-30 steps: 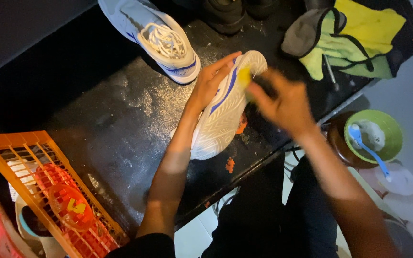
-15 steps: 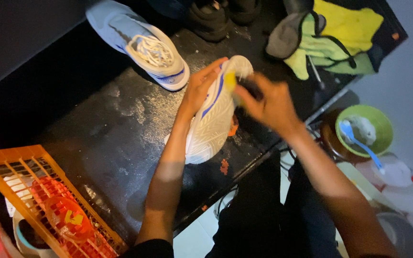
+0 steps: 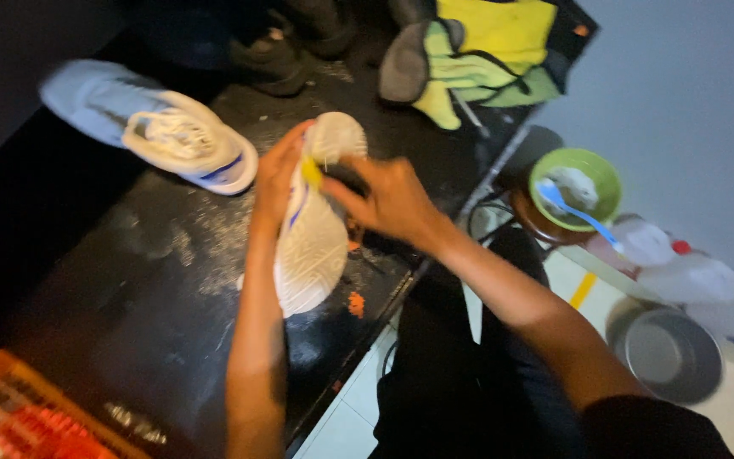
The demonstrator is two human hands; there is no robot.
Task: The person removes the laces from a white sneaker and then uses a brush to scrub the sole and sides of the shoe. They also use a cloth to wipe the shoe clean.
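Two hands worked on one white shoe [image 3: 312, 246] at the near edge of a dark, wet table [image 3: 129, 289]. The shoe lay on its side, sole facing the camera, toe end pointing toward the person and heel end away. The left hand [image 3: 278, 174] was closed around the upper edge of the shoe near the heel, fingers wrapped over the side, with a blue stripe visible just below the grip. The right hand [image 3: 388, 200] was closed on a dark object pressed against the heel end of the sole; the object was mostly hidden by the fingers, so its kind could not be determined. A small yellow part [image 3: 311, 172] showed between the two hands, touching the shoe.

A second shoe [image 3: 167, 136], white with laces up, lay on the table well to the left of the first. Yellow-green gloves [image 3: 477, 59] lay at the far end of the table. An orange crate [image 3: 19, 416] occupied the near left corner. To the right of the table, a green bowl [image 3: 605, 174] held a blue brush [image 3: 567, 204]. A metal pot [image 3: 669, 353] stood on the floor nearer the person.
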